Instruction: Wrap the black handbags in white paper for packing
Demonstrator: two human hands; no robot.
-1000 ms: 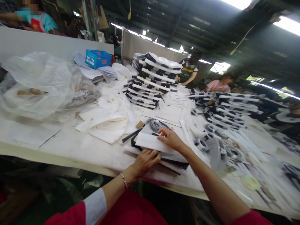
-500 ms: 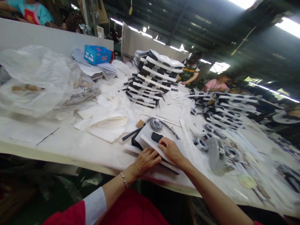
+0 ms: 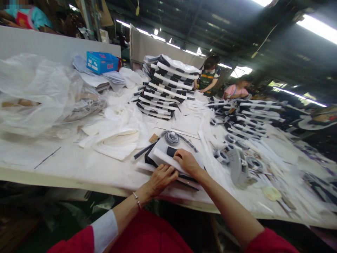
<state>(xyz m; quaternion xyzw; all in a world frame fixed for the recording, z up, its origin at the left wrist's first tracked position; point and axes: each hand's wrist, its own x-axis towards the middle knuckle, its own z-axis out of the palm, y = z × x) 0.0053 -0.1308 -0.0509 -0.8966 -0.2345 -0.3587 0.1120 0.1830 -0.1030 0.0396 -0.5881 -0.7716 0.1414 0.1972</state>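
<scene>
Strip lights shone over a workroom and its long white desk. At the left lay a translucent plastic bag, then a blue box on papers, then folded white sheets. Right of them, near the desk's front edge, lay a grey-and-black piece with a white strip across it. My left grip rested at the strip's near side, fingers half bent; I couldn't tell whether they pinched it. A coiled grey strap lay at the piece's far end, and a checkered stack rose farther back. My right grip, fingers curled, touched the strip's far side beside a black patch; how tightly it closed, I couldn't tell. Farther right stood a grey curved block and a second checkered stack.
</scene>
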